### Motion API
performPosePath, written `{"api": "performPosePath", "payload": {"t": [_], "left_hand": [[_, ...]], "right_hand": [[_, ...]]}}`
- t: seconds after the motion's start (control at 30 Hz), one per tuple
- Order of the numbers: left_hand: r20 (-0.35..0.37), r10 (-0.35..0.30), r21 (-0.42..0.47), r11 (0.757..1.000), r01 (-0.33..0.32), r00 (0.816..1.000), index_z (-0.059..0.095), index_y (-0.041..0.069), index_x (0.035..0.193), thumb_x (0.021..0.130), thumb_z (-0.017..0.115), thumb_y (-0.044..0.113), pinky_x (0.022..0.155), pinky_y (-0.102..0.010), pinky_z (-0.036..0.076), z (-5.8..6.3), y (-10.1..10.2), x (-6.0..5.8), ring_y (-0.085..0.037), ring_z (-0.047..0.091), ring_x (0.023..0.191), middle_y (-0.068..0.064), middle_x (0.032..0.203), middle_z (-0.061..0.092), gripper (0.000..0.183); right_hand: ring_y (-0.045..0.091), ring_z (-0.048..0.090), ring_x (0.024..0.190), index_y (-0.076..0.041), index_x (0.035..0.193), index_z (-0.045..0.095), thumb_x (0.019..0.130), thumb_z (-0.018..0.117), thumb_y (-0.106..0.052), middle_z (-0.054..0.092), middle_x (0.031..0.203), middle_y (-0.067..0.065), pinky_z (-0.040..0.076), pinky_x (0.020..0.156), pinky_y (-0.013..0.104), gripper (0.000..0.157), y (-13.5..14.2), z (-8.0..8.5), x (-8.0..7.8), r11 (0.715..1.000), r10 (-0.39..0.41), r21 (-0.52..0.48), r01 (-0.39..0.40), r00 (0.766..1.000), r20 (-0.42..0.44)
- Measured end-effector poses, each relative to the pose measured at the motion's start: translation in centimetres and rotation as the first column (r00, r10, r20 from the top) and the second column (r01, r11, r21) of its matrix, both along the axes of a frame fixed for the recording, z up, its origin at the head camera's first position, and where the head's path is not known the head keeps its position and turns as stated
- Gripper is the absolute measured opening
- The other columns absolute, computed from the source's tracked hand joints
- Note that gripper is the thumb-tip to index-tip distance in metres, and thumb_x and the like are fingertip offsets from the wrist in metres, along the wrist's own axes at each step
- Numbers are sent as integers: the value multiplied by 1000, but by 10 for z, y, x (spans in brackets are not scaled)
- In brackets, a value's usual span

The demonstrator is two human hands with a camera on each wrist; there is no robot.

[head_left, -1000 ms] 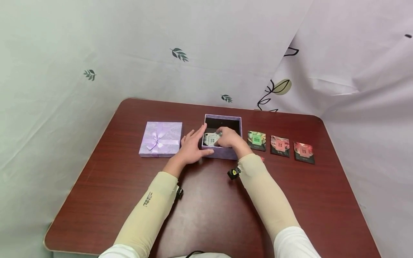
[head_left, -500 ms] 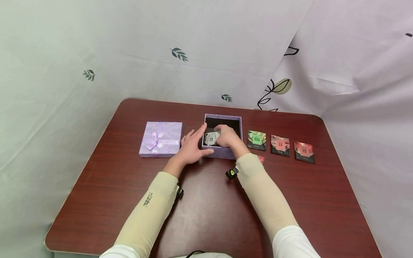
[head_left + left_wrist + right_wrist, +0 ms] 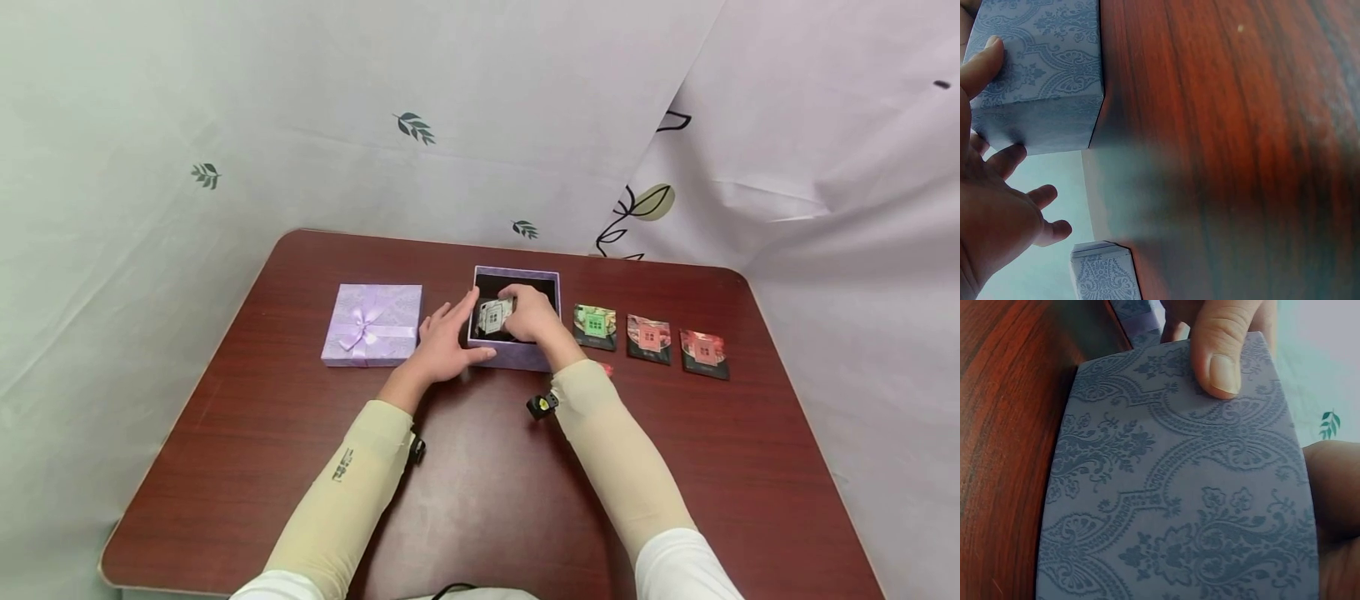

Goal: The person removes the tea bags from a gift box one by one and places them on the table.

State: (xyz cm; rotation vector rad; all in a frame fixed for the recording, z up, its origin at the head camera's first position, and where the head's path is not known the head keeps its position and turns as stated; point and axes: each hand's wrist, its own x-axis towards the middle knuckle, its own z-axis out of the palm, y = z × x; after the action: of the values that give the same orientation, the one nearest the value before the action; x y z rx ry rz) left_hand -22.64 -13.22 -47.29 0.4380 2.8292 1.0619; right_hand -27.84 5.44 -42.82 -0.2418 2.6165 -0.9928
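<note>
A purple patterned gift box (image 3: pixel 517 357) stands without its lid at the middle of the table. My left hand (image 3: pixel 441 346) is spread at its left front corner, fingers along the left side and thumb (image 3: pixel 984 67) against the front wall. Inside the box, my right hand (image 3: pixel 534 315) pinches a small flat packet (image 3: pixel 492 317) with a pale label and black parts. The packet lies tilted in the left half; its right edge is hidden by the fingers. In the right wrist view, the box's front wall (image 3: pixel 1172 475) hides most of the right hand (image 3: pixel 1338 506).
The matching lid (image 3: pixel 372 325) with a ribbon bow lies left of the box. To the right, a green-labelled packet (image 3: pixel 595 327) and two red-labelled packets (image 3: pixel 648 337) lie in a row. Another red packet (image 3: pixel 606 368) shows partly behind the right forearm.
Inside the box, the packet has shifted slightly away from the front wall and turned, with my right fingers moving along its far edge. The left hand keeps its place.
</note>
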Motion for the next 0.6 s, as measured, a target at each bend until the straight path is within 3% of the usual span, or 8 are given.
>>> {"api": "performPosePath", "payload": {"t": [0.6], "left_hand": [[9,3,33,999,-3,1000,14,27,163,84,80,43,109,-66,5,-1,0,0,-45,14,145,3,164,19,104]], "right_hand": [[27,53,78,-8,136,60,82,71,3,59,93,11,43,64,38,57,11,14,11,997,-72,-49,68,994,-82]]}}
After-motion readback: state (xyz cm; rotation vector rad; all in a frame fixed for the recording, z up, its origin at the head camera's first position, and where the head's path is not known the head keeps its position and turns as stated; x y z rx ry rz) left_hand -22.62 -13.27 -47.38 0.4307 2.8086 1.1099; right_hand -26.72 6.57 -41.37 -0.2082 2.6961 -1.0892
